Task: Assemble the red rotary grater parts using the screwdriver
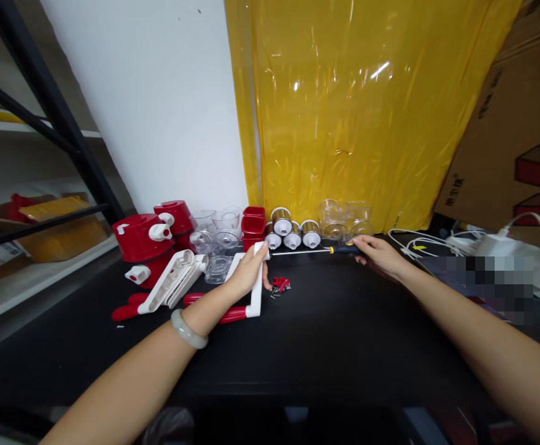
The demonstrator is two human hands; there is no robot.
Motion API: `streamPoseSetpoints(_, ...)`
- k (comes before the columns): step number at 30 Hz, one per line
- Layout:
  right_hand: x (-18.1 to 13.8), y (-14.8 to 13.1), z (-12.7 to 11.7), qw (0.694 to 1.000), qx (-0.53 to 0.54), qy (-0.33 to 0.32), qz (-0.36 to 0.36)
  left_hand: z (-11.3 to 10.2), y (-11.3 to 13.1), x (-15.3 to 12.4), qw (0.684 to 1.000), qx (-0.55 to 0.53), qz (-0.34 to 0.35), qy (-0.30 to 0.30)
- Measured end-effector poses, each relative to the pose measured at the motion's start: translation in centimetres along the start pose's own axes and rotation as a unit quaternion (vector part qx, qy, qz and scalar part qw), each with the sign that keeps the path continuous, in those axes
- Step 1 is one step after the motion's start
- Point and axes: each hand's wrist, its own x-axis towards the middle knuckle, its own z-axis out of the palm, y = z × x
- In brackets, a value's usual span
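Note:
My left hand point(250, 272) is closed around a white crank handle point(257, 295) with a red grip, holding it upright on the black table point(325, 334). My right hand point(377, 254) grips the dark handle of a long screwdriver point(313, 251), whose thin shaft lies level and points left, its tip meeting the top of the white handle. A small pile of red plugs and screws point(279, 285) lies on the table just right of my left hand. A pale bangle sits on my left wrist.
Behind stand red housings point(145, 238), more white crank handles point(174, 281), clear plastic cups point(218, 232), metal drum blades point(292, 230) and clear hoppers point(344, 219). A yellow plastic sheet hangs behind. White cables and a power strip point(483, 247) lie right; shelving stands left.

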Motion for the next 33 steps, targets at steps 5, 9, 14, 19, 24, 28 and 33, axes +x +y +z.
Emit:
streamPoseSetpoints(5,-0.1,-0.2,0.2,1.000,0.028,-0.001,0.010,0.0,0.0,0.0,1.000,-0.012,-0.002,0.003)
streamPoseSetpoints(9,-0.1,-0.2,0.2,0.999,0.036,0.003,0.018,-0.1,0.0,0.1,1.000,-0.015,-0.003,0.001)
streamPoseSetpoints(14,-0.2,-0.4,0.2,0.999,0.036,0.006,0.003,-0.1,0.0,0.1,1.000,-0.009,0.001,0.004)
streamPoseSetpoints(19,-0.3,-0.8,0.2,0.999,0.033,0.010,-0.005,0.0,0.2,0.0,1.000,-0.007,0.006,0.007)
streamPoseSetpoints(24,-0.5,-1.2,0.2,0.999,0.043,0.005,-0.011,0.0,0.4,-0.1,1.000,-0.016,0.001,0.009)
streamPoseSetpoints(28,-0.6,-1.5,0.3,0.999,0.026,-0.003,-0.021,-0.1,0.4,0.0,1.000,-0.021,-0.012,0.017)
streamPoseSetpoints(33,-1.0,-1.6,0.6,0.998,0.065,-0.010,-0.009,-0.1,0.1,0.1,1.000,-0.015,-0.012,0.014)
